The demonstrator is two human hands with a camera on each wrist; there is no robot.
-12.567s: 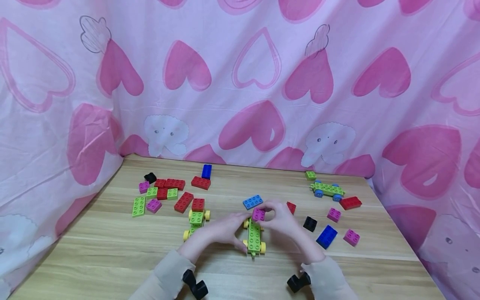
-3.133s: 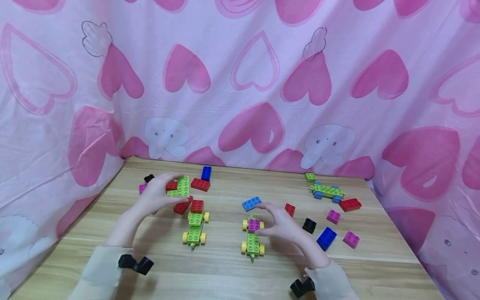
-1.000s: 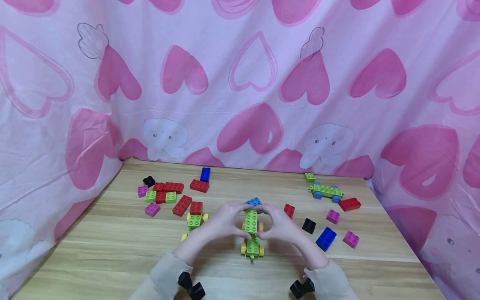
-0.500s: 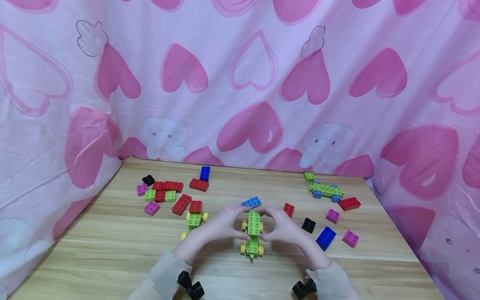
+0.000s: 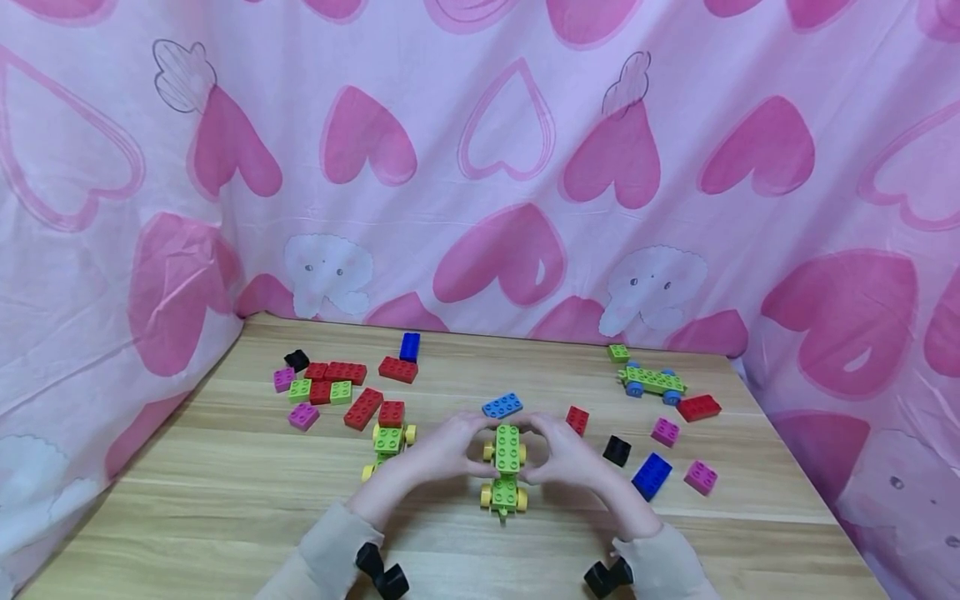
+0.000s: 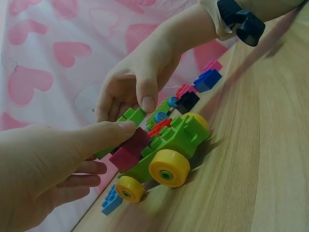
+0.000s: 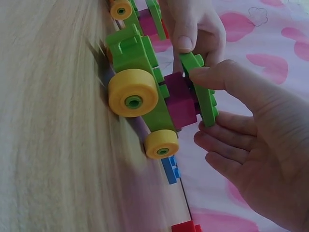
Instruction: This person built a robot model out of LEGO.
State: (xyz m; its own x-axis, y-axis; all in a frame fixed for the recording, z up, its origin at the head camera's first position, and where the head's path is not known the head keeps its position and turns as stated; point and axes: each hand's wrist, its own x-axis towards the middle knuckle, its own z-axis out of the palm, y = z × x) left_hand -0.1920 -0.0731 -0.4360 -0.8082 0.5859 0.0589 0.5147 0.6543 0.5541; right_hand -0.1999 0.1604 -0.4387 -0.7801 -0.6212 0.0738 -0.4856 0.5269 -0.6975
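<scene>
A flat, studded green plate (image 5: 507, 446) sits on a magenta block (image 7: 182, 103) atop the yellow-wheeled plastic car (image 5: 503, 493), pinched between the fingers of the left hand (image 5: 442, 452) and right hand (image 5: 566, 457), on the wood-grain table (image 5: 225, 500).

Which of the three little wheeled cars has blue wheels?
The far-right car, lying apart by the red brick. The two nearer cars, one between the hands, have yellow wheels.
</scene>
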